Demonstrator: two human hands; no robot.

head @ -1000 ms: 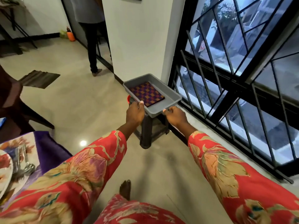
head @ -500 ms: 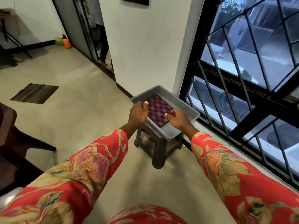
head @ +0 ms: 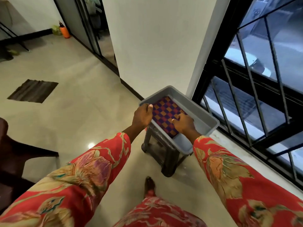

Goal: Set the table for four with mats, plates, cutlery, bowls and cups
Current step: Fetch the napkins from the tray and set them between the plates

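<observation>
tub (head: 203, 115) open above, wall (head: 155, 46) behind

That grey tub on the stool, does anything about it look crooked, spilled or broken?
Nothing looks spilled or broken. The grey tub does overhang the small dark stool on several sides. The checked mat lies flat inside. The left hand grips the rim; the right hand rests on the mat.

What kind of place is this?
Probably a room in a home: polished floor, a barred window, and a grey tub of checkered mats on a stool.
</observation>
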